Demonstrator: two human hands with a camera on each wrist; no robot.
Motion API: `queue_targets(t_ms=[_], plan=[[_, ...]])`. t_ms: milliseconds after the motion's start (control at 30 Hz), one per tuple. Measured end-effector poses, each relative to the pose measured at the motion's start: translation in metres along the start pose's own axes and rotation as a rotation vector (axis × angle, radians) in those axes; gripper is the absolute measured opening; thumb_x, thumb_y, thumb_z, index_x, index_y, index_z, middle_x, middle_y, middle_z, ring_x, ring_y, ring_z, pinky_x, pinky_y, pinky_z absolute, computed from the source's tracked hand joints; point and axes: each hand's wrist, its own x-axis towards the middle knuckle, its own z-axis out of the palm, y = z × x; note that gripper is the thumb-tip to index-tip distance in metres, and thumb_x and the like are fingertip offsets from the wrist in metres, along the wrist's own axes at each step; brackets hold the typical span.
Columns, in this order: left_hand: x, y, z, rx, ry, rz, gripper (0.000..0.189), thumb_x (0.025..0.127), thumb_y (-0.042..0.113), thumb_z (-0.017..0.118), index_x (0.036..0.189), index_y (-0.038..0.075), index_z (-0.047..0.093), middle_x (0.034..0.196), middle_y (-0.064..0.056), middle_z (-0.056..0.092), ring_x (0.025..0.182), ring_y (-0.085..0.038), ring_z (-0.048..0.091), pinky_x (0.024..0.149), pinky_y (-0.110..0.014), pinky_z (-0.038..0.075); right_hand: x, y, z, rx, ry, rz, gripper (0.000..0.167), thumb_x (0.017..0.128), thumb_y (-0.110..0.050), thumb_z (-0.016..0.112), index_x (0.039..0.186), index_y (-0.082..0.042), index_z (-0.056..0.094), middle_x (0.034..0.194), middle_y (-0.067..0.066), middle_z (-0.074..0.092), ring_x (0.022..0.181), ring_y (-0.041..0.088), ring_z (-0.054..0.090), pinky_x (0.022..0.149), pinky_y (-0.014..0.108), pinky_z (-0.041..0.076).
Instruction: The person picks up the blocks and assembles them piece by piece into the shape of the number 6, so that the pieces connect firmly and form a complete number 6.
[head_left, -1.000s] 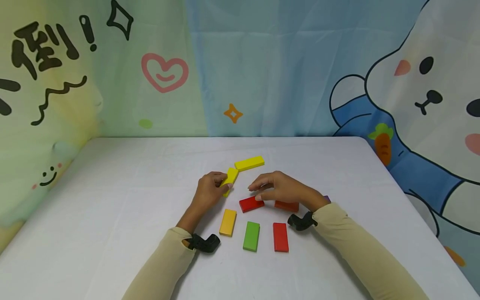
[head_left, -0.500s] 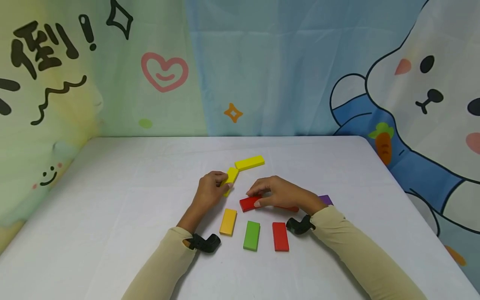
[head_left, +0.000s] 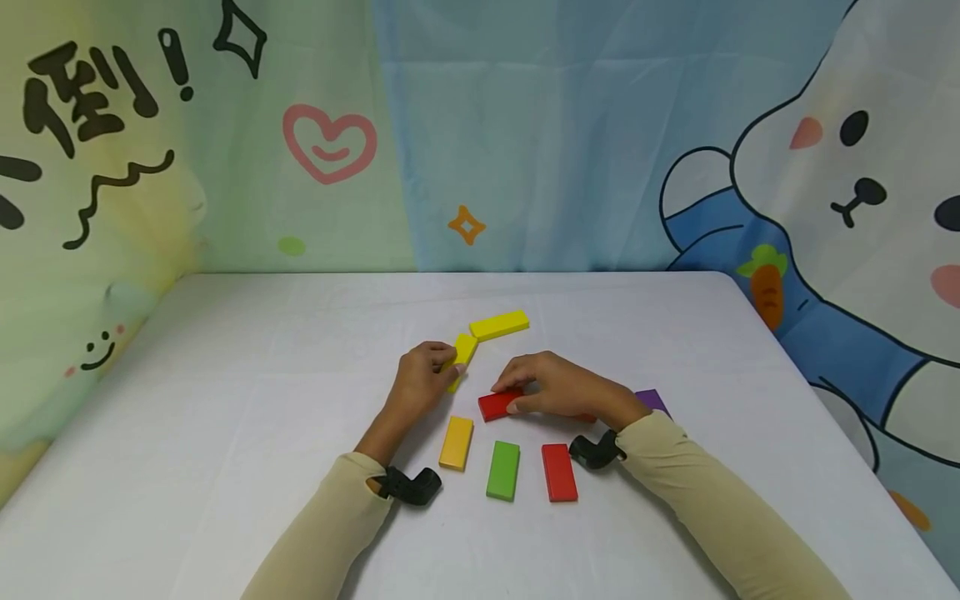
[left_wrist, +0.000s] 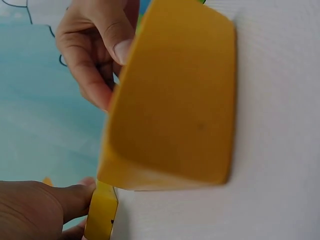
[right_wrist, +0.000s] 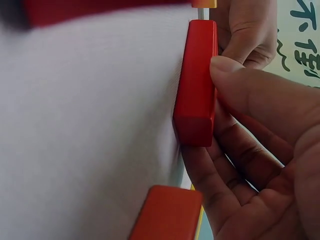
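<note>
My left hand (head_left: 425, 375) pinches a yellow block (head_left: 463, 352) between thumb and fingers; its far end meets a second yellow block (head_left: 499, 325). In the left wrist view that held yellow block (left_wrist: 102, 212) shows low down at the fingertips. My right hand (head_left: 558, 383) grips a red block (head_left: 495, 406), thumb on the near side and fingers behind. The right wrist view shows the thumb pressed on this red block (right_wrist: 196, 75), which sits close over the white cloth. An orange block (head_left: 588, 418) is mostly hidden under the right hand.
Nearer the person lie an amber block (head_left: 456, 443), a green block (head_left: 503, 471) and another red block (head_left: 559, 472). A purple block (head_left: 652, 400) shows beyond the right wrist. Black wrist cameras (head_left: 408, 486) jut out close to the blocks. A printed curtain (head_left: 540, 167) hangs behind the table.
My right hand has come down and its fingers have closed round the red block. The nearer red block has turned slightly beside the right wrist camera. My left hand stays in place.
</note>
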Motion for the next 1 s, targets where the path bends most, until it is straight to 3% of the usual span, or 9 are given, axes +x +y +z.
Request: queue_targets(t_ms=[233, 500, 867, 1000], plan=[[-0.0020, 0.0015, -0.0004, 0.036, 0.011, 0.038, 0.030, 0.089, 0.004, 0.069, 0.116, -0.008, 0.067, 0.116, -0.019, 0.063, 0.104, -0.031, 0.061, 0.088, -0.040, 0.053, 0.0013, -0.0057, -0.0007, -0.055, -0.022, 0.001, 0.031, 0.087, -0.017, 0.075, 0.118, -0.015, 0.071, 0.113, -0.005, 0.063, 0.102, 0.014, 0.055, 0.090, 0.030, 0.049], [-0.0003, 0.0041, 0.0000, 0.035, -0.014, -0.029, 0.036, 0.090, 0.008, 0.070, 0.123, -0.005, 0.064, 0.122, -0.017, 0.061, 0.110, -0.029, 0.059, 0.093, -0.040, 0.050, 0.0016, -0.0096, -0.0013, -0.094, -0.031, 0.014, 0.031, 0.088, -0.016, 0.074, 0.118, -0.014, 0.071, 0.113, -0.005, 0.062, 0.102, 0.013, 0.055, 0.090, 0.029, 0.048], [0.0005, 0.0028, -0.0006, 0.029, -0.020, -0.017, 0.031, 0.090, 0.006, 0.069, 0.120, -0.003, 0.067, 0.121, -0.016, 0.061, 0.109, -0.029, 0.059, 0.094, -0.041, 0.049, 0.0045, -0.0085, -0.0004, -0.115, -0.018, 0.000, 0.029, 0.087, -0.016, 0.074, 0.116, -0.013, 0.072, 0.109, -0.006, 0.062, 0.098, 0.012, 0.055, 0.087, 0.029, 0.050], [0.0014, 0.0030, -0.0009, 0.029, -0.018, -0.005, 0.023, 0.090, 0.006, 0.069, 0.111, -0.003, 0.071, 0.120, -0.017, 0.062, 0.109, -0.029, 0.058, 0.094, -0.041, 0.049, 0.0055, -0.0072, -0.0004, -0.115, -0.015, 0.000, 0.028, 0.087, -0.017, 0.075, 0.115, -0.013, 0.072, 0.108, -0.007, 0.063, 0.097, 0.012, 0.055, 0.087, 0.029, 0.050]])
